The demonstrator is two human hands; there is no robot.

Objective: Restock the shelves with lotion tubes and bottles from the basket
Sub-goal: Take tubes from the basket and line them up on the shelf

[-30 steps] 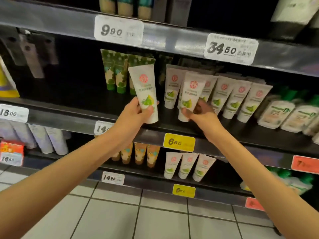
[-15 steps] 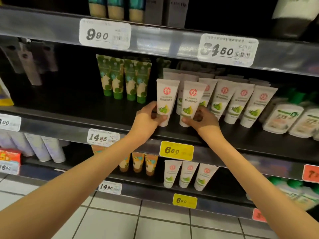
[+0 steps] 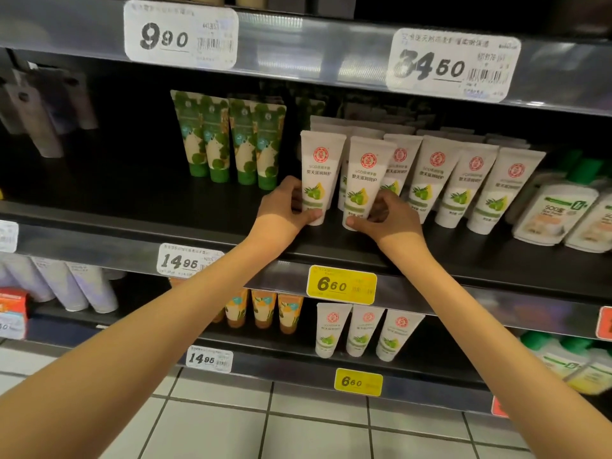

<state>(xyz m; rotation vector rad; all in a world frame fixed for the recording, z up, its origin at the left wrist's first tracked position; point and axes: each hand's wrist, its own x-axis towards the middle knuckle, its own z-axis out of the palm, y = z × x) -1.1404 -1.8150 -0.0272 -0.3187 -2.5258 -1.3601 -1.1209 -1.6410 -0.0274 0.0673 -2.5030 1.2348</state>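
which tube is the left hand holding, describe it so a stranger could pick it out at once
Find the shelf edged by the upper yellow 6.60 tag. On it stands a row of white tubes with a red round logo and green fruit. The held tube is leftmost in the row, gripped by the left hand, nearest the green patterned tubes.

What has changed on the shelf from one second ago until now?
The left hand carried its white tube rightward and down, setting it on the shelf at the left end of the white row; it still grips it. The right hand stayed holding the neighbouring tube. The green tubes did not move.
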